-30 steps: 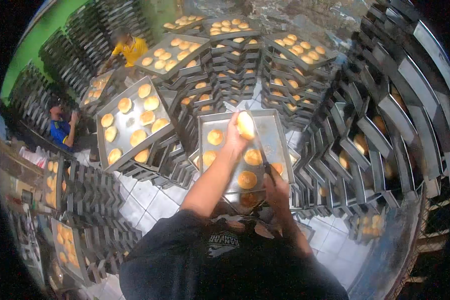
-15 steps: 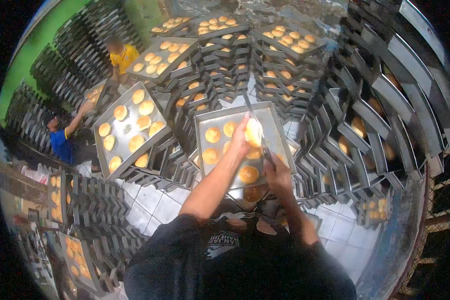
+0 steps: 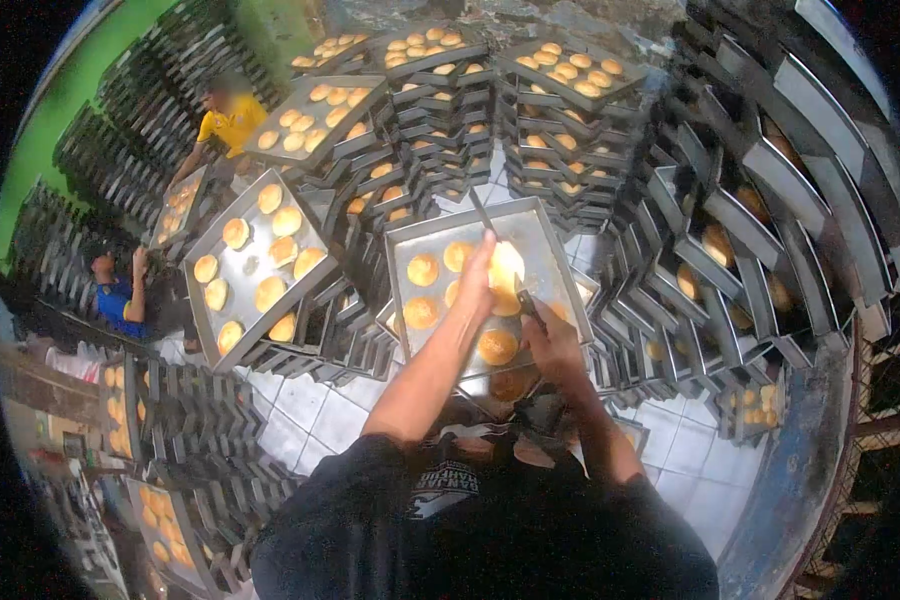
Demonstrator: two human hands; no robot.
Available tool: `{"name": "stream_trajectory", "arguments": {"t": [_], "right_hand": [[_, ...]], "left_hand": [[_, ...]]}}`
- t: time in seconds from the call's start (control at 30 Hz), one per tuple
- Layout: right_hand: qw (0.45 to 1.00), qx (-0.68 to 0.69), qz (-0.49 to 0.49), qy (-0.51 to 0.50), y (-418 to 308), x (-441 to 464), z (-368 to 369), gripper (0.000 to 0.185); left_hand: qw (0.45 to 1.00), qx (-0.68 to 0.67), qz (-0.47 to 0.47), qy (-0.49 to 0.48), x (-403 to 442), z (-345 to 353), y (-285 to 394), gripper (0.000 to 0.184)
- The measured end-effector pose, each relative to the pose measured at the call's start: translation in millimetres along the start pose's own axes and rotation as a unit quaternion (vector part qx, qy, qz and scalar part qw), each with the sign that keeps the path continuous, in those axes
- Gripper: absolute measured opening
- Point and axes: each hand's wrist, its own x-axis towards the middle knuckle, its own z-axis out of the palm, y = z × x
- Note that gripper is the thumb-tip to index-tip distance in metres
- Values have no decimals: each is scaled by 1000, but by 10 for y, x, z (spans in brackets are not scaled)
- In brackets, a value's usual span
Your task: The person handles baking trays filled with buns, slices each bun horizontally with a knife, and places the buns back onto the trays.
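Over a metal tray [image 3: 406, 235], my left hand [image 3: 479, 280] is closed around a round bun [image 3: 507, 264], whose pale, bright face is turned up. My right hand [image 3: 554, 345] grips the dark handle of a knife [image 3: 480, 212]. The blade lies across the bun and points away past the far edge of the tray. Several golden-brown buns sit in the tray, among them one [image 3: 497, 347] near its front edge and one [image 3: 422, 269] at the left.
A tray of buns [image 3: 207, 335] tops a stack at the left. Behind stand more stacked trays [image 3: 570, 97], with tall racks of trays [image 3: 770, 190] at the right. Two people, one in a yellow shirt [image 3: 232, 122] and one in a blue shirt [image 3: 120, 303], are at the upper left.
The bun in my left hand has gone from upright to pale face up, lower over the tray. The knife now lies across it. The blue-shirted person's arm reached out, then drew back.
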Motion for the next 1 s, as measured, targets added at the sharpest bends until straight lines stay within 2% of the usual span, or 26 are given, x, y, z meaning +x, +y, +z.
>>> {"name": "stream_trajectory", "arguments": {"t": [0.07,0.13,0.23,0.3,0.4,0.43,0.47,0.53,0.57,0.63,0.67,0.77,0.83,0.87,0.93,1.0], "right_hand": [[999,-11,22,-28,81,-165,-67,39],[997,-26,41,-64,51,-351,-90,39],[995,62,51,-56,-52,-469,-69,39],[999,-18,47,-20,141,-271,5,41],[1000,6,13,7,186,56,39,40],[999,-11,-25,20,285,80,56,40],[999,-10,-25,19,341,30,29,40],[995,-36,69,-55,271,-143,-27,39],[995,-37,71,-61,331,-256,-14,39],[996,-90,-23,-9,439,-438,27,39],[996,-89,-18,-11,516,-395,79,39],[991,-62,110,-33,504,-23,195,41],[993,-98,58,-22,388,254,241,43],[993,-100,63,-21,462,257,269,43],[995,-68,53,-45,628,287,330,43],[994,-73,62,-45,622,63,318,43]], "left_hand": [[992,-122,1,12,32,-1,207,37],[993,-113,8,12,27,-65,413,37],[997,-70,19,-29,28,-152,378,36],[999,34,20,-3,58,-107,60,40],[999,12,21,26,-17,101,-111,40],[999,11,23,21,52,31,-82,38],[999,12,22,22,118,-28,-16,38],[999,-36,1,40,211,-147,145,35],[999,-8,12,50,236,-208,229,35],[998,-22,-13,53,208,-256,237,36],[998,-32,-39,48,196,-258,222,37],[998,11,-37,58,173,-221,-112,39],[997,68,4,44,180,-219,-225,48],[997,67,-2,43,194,-206,-195,48],[991,80,-9,107,351,-277,-100,51],[991,93,8,96,530,-458,-37,54]]}}
